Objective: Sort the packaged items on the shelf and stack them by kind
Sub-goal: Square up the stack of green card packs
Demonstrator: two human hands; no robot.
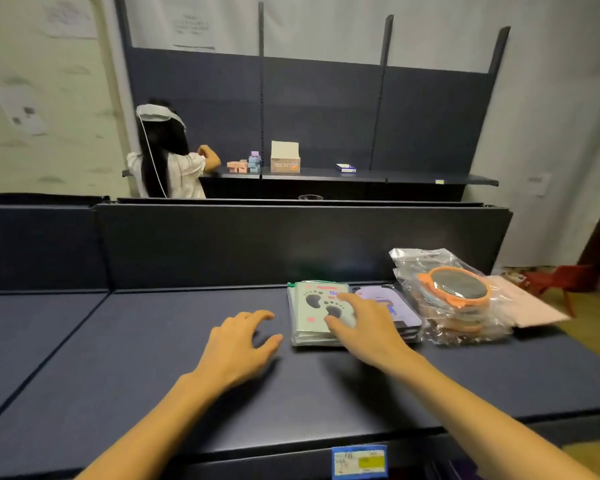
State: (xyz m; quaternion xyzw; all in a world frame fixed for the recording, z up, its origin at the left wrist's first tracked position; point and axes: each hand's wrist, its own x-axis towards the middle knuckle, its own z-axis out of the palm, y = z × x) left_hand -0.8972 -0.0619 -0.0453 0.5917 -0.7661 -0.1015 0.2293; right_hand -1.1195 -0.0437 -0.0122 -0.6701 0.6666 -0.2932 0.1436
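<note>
So the right hand (364, 327) lies flat on the footprint-card stack (317, 313) on the shelf (153, 341), left hand (238, 344) loose, holding nothing. Slick, light sleeves; I'd pinch the edges.

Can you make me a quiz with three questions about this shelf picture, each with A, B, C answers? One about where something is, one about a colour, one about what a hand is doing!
1. Where is the footprint pack stack?
A. Left of the purple packs
B. On the floor
C. On the far shelf

2. What colour rims the round item in the clear bags?
A. Green
B. Orange
C. Black

3. What is the right hand doing?
A. Resting on the footprint pack stack
B. Lifting a box
C. Pointing at the ceiling

Answers: 1 A, the packs sit side by side. 2 B, its rim is orange. 3 A, the fingers lie on the top pack; the left hand holds nothing.
</note>
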